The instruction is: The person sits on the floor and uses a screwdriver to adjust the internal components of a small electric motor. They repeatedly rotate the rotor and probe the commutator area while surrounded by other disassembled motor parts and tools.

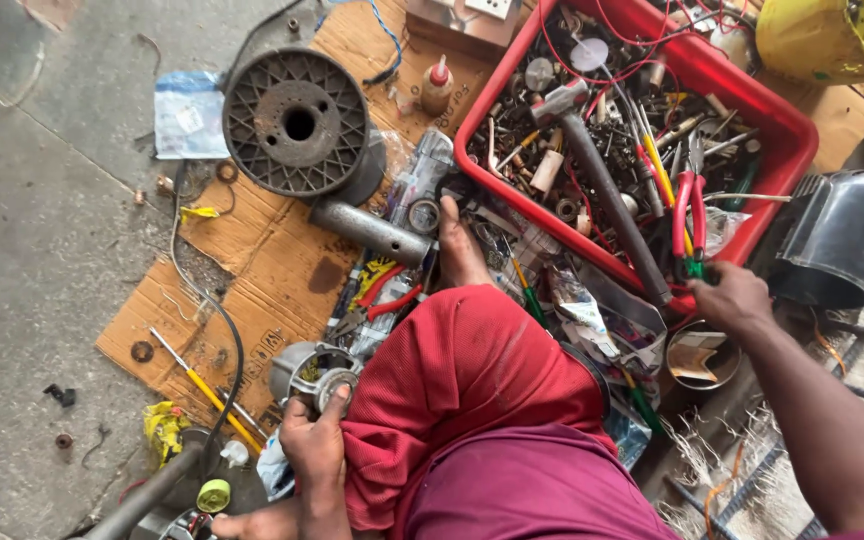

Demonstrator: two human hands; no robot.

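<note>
My left hand (314,447) grips a grey metal motor housing (304,370) with a round bearing in its end, held low beside my red-clad knee (462,380). My right hand (734,298) rests at the near rim of the red plastic tray (790,140), fingers closed on the handle ends of red-handled pliers (689,205), where a small green piece shows. A hammer (602,180) lies diagonally in the tray among several screws, wires and small parts.
My bare foot (460,250) rests on the clutter. On cardboard (272,260) lie a black spool (297,123), a steel shaft (370,230), more red pliers (384,295) and a yellow screwdriver (207,392). A black cover (840,238) and yellow container (832,35) stand right.
</note>
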